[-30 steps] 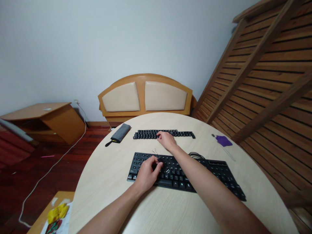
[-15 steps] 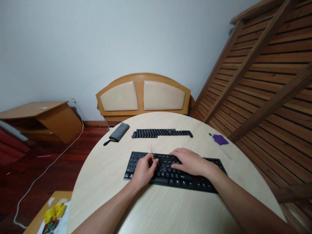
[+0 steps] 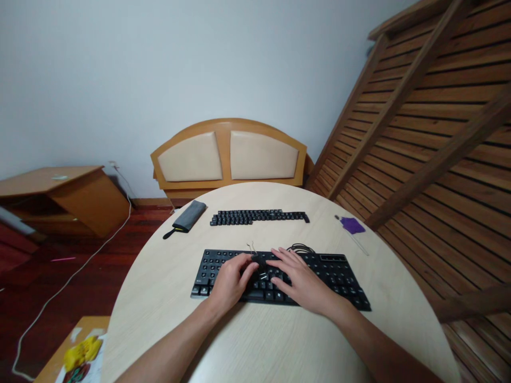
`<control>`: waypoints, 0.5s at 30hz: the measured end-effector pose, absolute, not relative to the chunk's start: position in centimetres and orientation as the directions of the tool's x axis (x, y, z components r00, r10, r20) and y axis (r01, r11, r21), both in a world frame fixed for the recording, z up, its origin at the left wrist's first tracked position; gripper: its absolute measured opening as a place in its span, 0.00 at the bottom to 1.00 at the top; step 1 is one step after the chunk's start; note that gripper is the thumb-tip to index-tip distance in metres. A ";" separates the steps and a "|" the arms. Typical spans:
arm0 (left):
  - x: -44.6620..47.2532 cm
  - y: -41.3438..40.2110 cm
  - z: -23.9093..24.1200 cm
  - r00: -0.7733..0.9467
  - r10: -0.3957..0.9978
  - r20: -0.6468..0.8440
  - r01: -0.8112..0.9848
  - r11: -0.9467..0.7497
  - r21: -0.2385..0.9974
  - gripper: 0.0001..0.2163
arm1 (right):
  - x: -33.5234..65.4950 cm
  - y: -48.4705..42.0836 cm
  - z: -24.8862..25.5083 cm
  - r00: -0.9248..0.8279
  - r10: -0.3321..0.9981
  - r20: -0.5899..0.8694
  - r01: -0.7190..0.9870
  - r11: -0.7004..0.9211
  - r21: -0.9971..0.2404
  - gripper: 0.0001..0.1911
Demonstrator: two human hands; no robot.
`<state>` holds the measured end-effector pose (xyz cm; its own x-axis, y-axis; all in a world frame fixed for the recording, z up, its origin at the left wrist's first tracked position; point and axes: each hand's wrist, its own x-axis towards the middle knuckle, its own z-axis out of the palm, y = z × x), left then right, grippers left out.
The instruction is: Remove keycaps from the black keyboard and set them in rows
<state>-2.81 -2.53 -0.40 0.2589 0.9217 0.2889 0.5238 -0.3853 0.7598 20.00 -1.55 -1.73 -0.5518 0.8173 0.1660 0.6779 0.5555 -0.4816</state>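
Observation:
A black keyboard [image 3: 339, 271] lies across the round light-wood table [image 3: 167, 298]. My left hand [image 3: 230, 280] rests on the keyboard's left half, fingers closed round a small wire keycap puller [image 3: 255, 256] whose loops stick up behind the keys. My right hand [image 3: 300, 280] lies flat on the keys just right of it, fingers spread, fingertips close to the puller. A long row of loose black keycaps [image 3: 257, 216] is laid out on the table behind the keyboard.
A grey pouch [image 3: 187, 216] lies at the back left of the table and a purple brush-like item [image 3: 352, 225] at the back right. The keyboard's cable [image 3: 299, 247] coils behind it. Beyond stand a padded headboard [image 3: 227, 157], slatted bed frame [image 3: 431, 133] and low cabinet [image 3: 59, 197].
My right hand came back from the row of loose keycaps to the keyboard and now lies beside my left hand. The left hand stayed on the puller.

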 end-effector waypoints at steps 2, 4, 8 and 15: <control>-2.8 -2.5 -0.4 0.272 0.918 0.289 0.519 -0.393 0.759 0.09 | 19.7 -1.6 -1.5 -0.559 0.813 0.164 0.675 0.561 -0.479 0.21; -2.8 -2.5 -0.4 0.281 0.916 0.287 0.521 -0.396 0.756 0.09 | 19.5 -1.7 -1.4 -0.561 0.811 0.165 0.678 0.564 -0.470 0.19; -2.8 -2.3 -0.5 0.331 0.902 0.277 0.530 -0.420 0.737 0.10 | 19.5 -1.9 -1.2 -0.560 0.810 0.176 0.685 0.571 -0.453 0.16; -2.6 -3.0 -0.4 0.483 0.815 0.321 0.488 -0.555 0.674 0.08 | 18.8 -2.3 -0.8 -0.584 0.765 0.274 0.633 0.639 -0.436 0.11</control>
<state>-2.61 -2.98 -0.39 0.4830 0.8145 0.3213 0.4881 -0.5551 0.6735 18.80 -2.26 -0.82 -0.5836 0.7646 0.2736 0.6331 0.6394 -0.4363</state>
